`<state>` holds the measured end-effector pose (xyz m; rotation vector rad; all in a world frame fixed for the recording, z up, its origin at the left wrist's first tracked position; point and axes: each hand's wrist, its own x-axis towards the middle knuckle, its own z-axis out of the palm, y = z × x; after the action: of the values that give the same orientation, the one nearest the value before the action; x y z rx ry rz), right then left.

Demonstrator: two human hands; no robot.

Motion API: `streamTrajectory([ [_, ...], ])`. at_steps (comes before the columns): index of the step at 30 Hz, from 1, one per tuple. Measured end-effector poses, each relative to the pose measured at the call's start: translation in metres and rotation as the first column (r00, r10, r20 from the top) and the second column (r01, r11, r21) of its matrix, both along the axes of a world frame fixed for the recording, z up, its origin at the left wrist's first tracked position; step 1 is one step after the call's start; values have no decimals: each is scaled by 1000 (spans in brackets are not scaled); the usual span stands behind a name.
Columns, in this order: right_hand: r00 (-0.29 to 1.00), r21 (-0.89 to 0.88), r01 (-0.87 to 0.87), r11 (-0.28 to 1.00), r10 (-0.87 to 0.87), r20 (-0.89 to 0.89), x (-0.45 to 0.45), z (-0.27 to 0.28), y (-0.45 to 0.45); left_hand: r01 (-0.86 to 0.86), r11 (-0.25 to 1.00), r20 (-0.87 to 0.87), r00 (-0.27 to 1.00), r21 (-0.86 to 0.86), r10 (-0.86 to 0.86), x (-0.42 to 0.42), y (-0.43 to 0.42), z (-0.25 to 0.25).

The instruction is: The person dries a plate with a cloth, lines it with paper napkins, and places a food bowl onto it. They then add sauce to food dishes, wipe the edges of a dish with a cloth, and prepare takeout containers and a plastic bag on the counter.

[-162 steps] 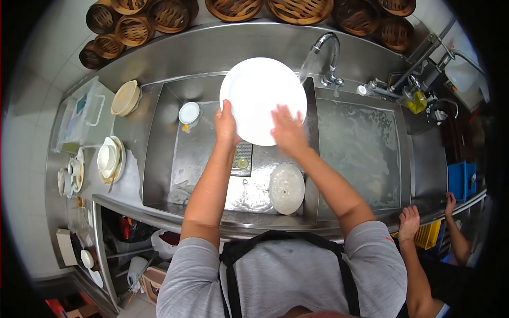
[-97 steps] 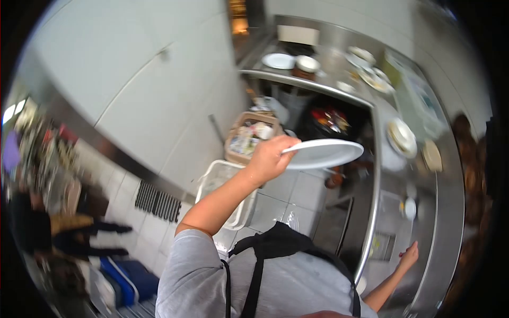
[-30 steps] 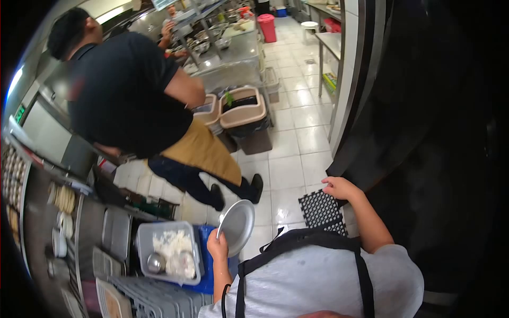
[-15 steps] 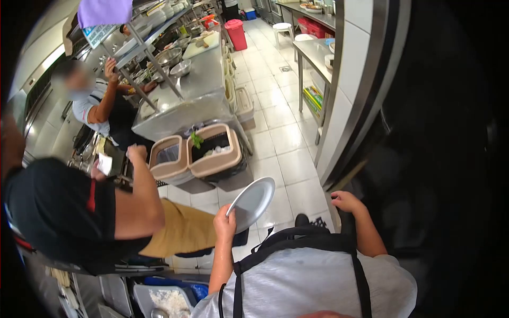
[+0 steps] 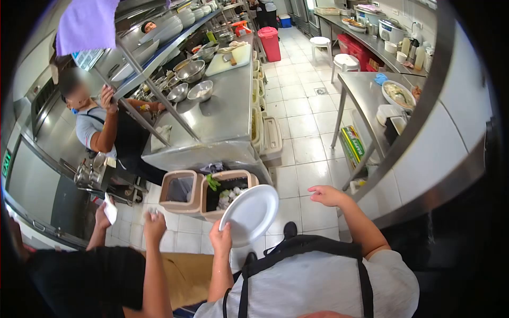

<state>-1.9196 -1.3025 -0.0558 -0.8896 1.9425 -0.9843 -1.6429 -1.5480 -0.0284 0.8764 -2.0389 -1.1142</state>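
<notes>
A white oval plate (image 5: 250, 214) is tilted in front of my body, its lower left rim gripped by my left hand (image 5: 220, 238). The thumb lies on the plate's upper face and the other fingers are hidden behind it. Off to the right, my right hand (image 5: 325, 195) is held out over the tiled floor with its fingers loosely extended and nothing in it. Just beyond the plate stand two beige-rimmed bins, the right one (image 5: 205, 196) holding a dark liner, pale scraps and a green leaf.
A steel counter (image 5: 228, 116) with bowls and a cutting board stands ahead. A co-worker in black (image 5: 90, 275) is close at left, another (image 5: 101, 124) behind the counter. A steel side table (image 5: 366, 100), white stools and a red bin (image 5: 270, 45) are at right and ahead.
The view has turned from the sink through a doorway into the kitchen. My left hand still holds the plate; my right hand has left it. The black-clad co-worker now appears lower left.
</notes>
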Motion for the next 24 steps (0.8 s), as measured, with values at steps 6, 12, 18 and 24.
streamTrajectory([
  [6, 1000, 25, -2, 1000, 2, 9, -93, 3, -56, 172, 980, -165, 974, 102, -153, -151, -72, 30],
  [12, 962, -267, 71, 961, 5, 274, -193, 6, -93, 387, 884, -246, 913, 262, -327, -305, -108, 51],
  [18, 899, -184, 337, 923, -257, 356, -301, 2, -110, 506, 832, -188, 861, 227, -472, -437, -106, 51],
  [24, 936, -180, 269, 946, -213, 278, -441, 7, -135, 445, 853, -207, 893, 274, -399, -560, -125, 40],
])
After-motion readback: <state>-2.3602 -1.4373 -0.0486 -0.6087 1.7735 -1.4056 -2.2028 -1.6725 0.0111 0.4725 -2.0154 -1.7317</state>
